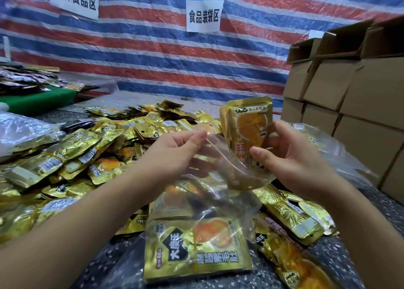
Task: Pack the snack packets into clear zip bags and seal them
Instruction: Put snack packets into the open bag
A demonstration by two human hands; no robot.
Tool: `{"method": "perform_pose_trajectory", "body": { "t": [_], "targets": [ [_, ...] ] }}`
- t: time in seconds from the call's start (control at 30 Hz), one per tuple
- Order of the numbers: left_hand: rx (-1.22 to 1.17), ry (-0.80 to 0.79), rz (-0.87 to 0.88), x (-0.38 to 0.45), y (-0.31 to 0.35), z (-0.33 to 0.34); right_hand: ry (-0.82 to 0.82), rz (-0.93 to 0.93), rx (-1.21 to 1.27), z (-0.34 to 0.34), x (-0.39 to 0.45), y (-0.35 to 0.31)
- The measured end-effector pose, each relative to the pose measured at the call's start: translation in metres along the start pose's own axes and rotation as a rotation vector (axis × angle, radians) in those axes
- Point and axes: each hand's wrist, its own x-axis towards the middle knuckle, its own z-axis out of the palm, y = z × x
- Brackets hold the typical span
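While the left hand [175, 145] pinched one lip of the clear zip bag [203, 192] between thumb and forefinger, the right hand [284, 157] gripped a small stack of gold snack packets [247, 133], thumb across the front, fingers curled behind. Looked like two packets at least; exact count couldn't be told. Their lower ends were already inside the bag mouth, tops still sticking up above both hands.

Step in hand, by my read: loading, mid-insertion. Sealing not started, zip open.

The bag hung down from the hands toward the worktop [360, 234], with at least one gold packet [196, 251] already at its bottom, below and between the wrists. The loose packet pile [76, 153] sat to the left of the left hand and beyond it; more packets [295, 218] lay under the right wrist. Spare clear bags [332, 148] lay just right of the right hand.

Next move probably called for:
- pushing the stack down past the zip until fully clear of it
- keeping the left pinch so the mouth stayed open
- releasing the right grip only once the packets had dropped
- then pressing the zip shut along its length
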Motion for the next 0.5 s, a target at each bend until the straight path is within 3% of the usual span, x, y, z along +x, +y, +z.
{"method": "perform_pose_trajectory", "body": {
  "t": [0.1,0.23,0.4,0.5],
  "targets": [
    [0.057,0.024,-0.007,-0.001,0.000,0.003,0.085,-0.072,-0.011,0.002,0.001,-0.001],
    [-0.005,0.068,-0.042,-0.001,0.002,0.001,0.170,-0.043,0.226,0.010,0.003,0.001],
    [-0.060,0.055,-0.026,-0.001,0.003,0.000,0.088,0.041,0.303,0.014,0.003,0.001],
    [-0.056,0.043,-0.003,-0.001,0.003,0.000,0.013,0.070,0.191,0.010,0.003,-0.001]
  ]
}}
